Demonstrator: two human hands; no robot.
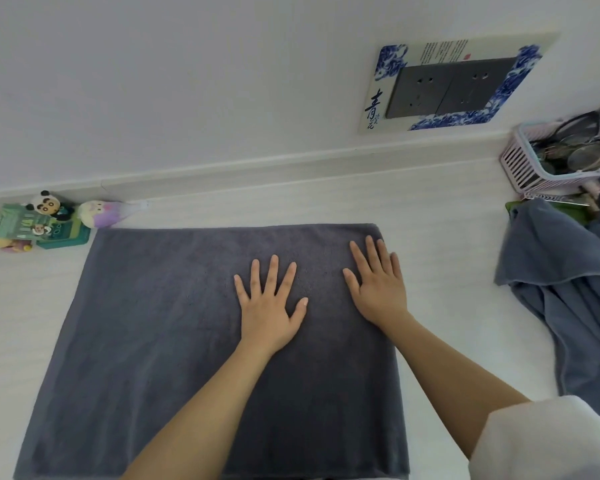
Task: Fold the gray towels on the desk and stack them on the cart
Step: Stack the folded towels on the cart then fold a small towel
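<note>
- Gray towel (pixel 174 323) spread flat mid-desk, smoothing step under way.
- Left hand (pixel 269 308) and right hand (pixel 378 284), fingers splayed, pressing toward one o'clock.
- Next, likely: pinch an edge, fold across.

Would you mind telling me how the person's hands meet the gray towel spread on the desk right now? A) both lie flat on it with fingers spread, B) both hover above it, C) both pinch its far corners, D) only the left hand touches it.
A: the left hand and right hand both lie flat, fingers straight, on the spread gray towel.
</note>
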